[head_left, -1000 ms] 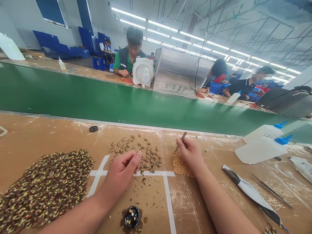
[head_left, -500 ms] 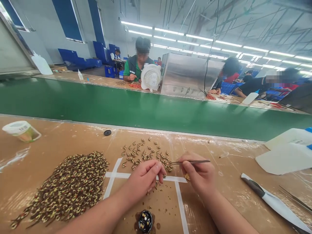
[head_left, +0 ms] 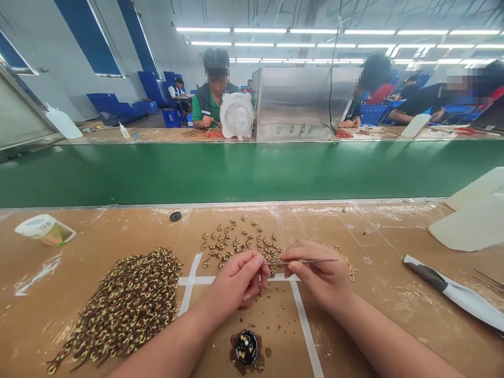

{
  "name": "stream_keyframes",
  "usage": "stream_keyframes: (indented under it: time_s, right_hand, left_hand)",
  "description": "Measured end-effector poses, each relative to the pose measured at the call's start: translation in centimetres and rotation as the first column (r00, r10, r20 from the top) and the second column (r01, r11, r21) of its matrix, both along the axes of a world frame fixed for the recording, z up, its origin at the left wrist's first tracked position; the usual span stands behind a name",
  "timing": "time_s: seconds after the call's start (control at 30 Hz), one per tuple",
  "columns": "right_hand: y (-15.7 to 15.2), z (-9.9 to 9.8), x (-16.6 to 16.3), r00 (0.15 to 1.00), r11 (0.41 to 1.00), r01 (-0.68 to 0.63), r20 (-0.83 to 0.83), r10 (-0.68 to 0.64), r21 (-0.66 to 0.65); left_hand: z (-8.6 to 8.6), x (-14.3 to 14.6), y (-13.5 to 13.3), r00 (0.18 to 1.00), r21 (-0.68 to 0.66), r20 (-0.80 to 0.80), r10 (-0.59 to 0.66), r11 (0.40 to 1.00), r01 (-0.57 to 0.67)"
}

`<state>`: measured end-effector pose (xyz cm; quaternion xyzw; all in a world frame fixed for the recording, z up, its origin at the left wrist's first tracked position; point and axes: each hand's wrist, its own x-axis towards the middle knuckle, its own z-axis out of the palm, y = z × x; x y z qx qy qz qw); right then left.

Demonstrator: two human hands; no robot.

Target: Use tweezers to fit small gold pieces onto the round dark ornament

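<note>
My right hand [head_left: 321, 270] grips a pair of thin metal tweezers [head_left: 315, 261], their tips pointing left toward my other hand. My left hand [head_left: 242, 278] is closed in a pinch at the tweezer tips; whatever lies between its fingers is too small to make out. Just beyond both hands, small brown-and-cream curled pieces [head_left: 226, 241] are scattered on the brown work surface. A large heap of similar pieces [head_left: 126, 310] lies to the left of my left forearm. Tiny tan beads [head_left: 348, 265] are partly hidden behind my right hand. Below the hands sits a small black dish [head_left: 246, 347] with dark liquid and light bits.
White tape strips [head_left: 305, 325] mark the table. A plastic cup [head_left: 45, 229] lies at left, near a black cap [head_left: 175, 216]. On the right are white bottles [head_left: 472, 220] and a wrapped blade-like tool [head_left: 452, 294]. Beyond the green belt [head_left: 197, 170], people work behind a white fan [head_left: 237, 115].
The camera view has levelled and shifted. My tweezer tips have come closer to my left fingertips, and more of the tan beads show behind my right hand.
</note>
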<state>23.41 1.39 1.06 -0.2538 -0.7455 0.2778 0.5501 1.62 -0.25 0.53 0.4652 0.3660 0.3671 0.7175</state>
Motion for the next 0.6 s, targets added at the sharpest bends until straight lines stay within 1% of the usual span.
stream_keyframes:
  time_s: [0.1,0.2,0.43,0.6]
  right_hand:
    - [0.04,-0.02,-0.23,0.992,0.989,0.029,-0.116,-0.046,-0.142]
    - [0.06,0.08,-0.51,0.976,0.967,-0.008,-0.213,-0.047,-0.253]
    - [0.12,0.2,-0.57,0.949,0.946,-0.095,-0.316,-0.008,-0.309]
    - [0.22,0.18,-0.46,0.943,0.931,-0.137,-0.332,0.017,-0.339]
  left_hand:
    - [0.05,-0.18,-0.1,0.996,-0.077,0.083,-0.041,0.996,0.047]
    - [0.26,-0.28,-0.17,0.99,-0.109,0.113,-0.088,0.989,0.1]
    - [0.48,-0.24,-0.18,0.979,-0.099,0.15,-0.138,0.983,0.154]
    - [0.53,-0.24,-0.09,0.976,-0.105,0.154,-0.151,0.98,0.169]
